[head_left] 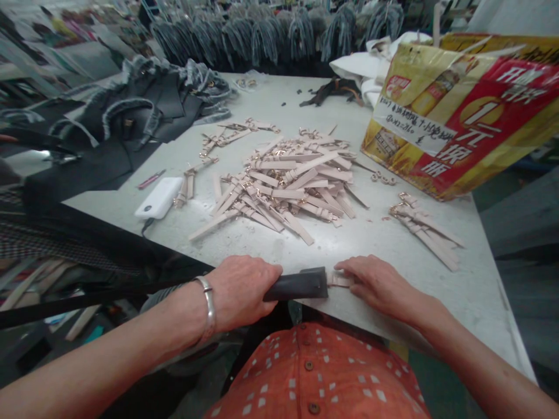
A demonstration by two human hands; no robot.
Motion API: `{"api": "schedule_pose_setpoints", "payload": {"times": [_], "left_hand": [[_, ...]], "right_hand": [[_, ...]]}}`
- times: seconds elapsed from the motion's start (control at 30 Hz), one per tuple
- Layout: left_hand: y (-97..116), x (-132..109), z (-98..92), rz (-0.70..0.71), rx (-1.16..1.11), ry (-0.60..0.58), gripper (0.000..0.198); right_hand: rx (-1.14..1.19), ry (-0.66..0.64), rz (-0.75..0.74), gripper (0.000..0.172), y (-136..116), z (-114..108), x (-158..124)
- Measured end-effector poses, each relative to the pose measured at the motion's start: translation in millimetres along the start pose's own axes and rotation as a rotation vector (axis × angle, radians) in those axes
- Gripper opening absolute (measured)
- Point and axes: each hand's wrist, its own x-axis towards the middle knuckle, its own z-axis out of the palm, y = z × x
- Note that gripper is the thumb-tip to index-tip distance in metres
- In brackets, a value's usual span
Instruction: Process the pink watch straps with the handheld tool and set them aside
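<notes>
My left hand, with a silver bangle at the wrist, is closed round a black, flat-ended tool whose exact kind I cannot make out. The tool lies level at the table's front edge. Against its right end sits a short beige strap, pinched in the fingers of my right hand; part of the strap is hidden by those fingers. Beyond both hands is a large heap of beige straps with gold-coloured buckles. A smaller bunch of buckled straps rests to the right.
A yellow and red carton stands at the back right. On the left are a white power bank with a cable, a pink pen-like tool and dark bag pieces. Several small rings lie near the carton.
</notes>
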Motion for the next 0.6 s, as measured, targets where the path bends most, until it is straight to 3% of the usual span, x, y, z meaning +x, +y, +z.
{"api": "schedule_pose_setpoints", "payload": {"times": [0.23,0.6], "left_hand": [[4,-4,0.2,-0.038,0.021,-0.012,0.025],[11,-18,2.1,-0.115,-0.03,0.051,0.021]], "right_hand": [[0.108,0.135,0.009,0.023,2,13,-9],[0.192,0.263,0.003,0.023,3,27,-14]]}}
